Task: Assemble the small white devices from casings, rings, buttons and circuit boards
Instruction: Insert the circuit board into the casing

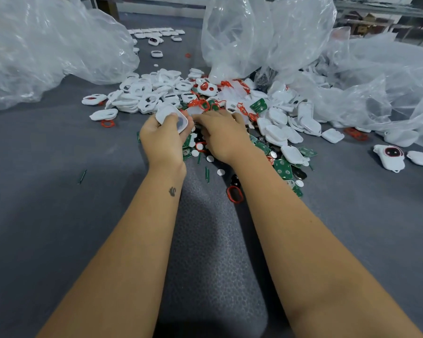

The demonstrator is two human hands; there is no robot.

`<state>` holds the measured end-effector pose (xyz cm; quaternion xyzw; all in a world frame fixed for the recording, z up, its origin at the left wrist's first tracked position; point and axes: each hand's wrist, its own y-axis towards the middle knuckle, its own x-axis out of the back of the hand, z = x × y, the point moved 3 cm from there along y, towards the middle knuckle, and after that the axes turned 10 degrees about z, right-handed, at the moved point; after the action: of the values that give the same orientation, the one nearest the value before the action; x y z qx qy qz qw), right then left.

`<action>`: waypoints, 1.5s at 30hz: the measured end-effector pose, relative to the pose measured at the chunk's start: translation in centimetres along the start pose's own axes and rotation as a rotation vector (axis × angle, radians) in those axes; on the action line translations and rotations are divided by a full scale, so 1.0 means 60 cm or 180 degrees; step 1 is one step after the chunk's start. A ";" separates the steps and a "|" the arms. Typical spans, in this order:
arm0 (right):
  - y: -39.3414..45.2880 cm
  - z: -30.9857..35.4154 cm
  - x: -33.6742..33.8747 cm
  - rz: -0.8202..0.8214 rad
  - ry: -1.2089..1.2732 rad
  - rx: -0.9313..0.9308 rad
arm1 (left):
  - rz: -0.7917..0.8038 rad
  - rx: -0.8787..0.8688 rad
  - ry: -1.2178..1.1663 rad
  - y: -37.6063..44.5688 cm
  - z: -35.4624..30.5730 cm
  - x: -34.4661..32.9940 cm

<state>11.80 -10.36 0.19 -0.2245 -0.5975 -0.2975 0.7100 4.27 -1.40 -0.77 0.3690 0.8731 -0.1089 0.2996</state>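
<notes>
Now | left hand grips a white casing, tilted; right hand just beside it, fingers curled into the parts pile, hold unclear; circuit boards nearer right hand

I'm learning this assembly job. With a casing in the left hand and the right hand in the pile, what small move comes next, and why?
Probably the right hand picks one part, perhaps a red ring, from the pile beside it. The left hand already holds a white casing, which looks ready for a part.
</notes>
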 end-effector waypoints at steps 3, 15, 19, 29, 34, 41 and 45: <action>-0.002 0.004 0.008 -0.0364 -0.0244 -0.0010 | 0.0047 0.0055 0.0017 -0.002 0.000 -0.004; -0.097 -0.029 0.022 -0.1128 0.2491 -0.0381 | 0.0680 0.0345 0.0374 -0.025 0.013 -0.032; -0.110 -0.042 0.022 -0.1160 0.2893 -0.0617 | 0.0942 0.0424 0.0606 -0.036 0.019 -0.041; -0.115 -0.049 0.031 -0.1542 0.3149 -0.0696 | 0.1199 0.0507 0.0779 -0.043 0.024 -0.051; -0.121 -0.033 0.034 -0.1488 0.3046 -0.0351 | 0.1162 0.0467 0.0865 -0.040 0.027 -0.047; -0.114 -0.029 0.033 -0.1284 0.3363 -0.0113 | 0.1078 0.0531 0.1012 -0.036 0.028 -0.044; -0.113 -0.044 0.033 -0.1312 0.3993 -0.0082 | 0.1180 0.0547 0.1016 -0.036 0.026 -0.043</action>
<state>9.18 -17.35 1.37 0.1020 -0.0976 -0.5089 0.8492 4.85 -5.04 -0.53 0.5594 0.8143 -0.0663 0.1404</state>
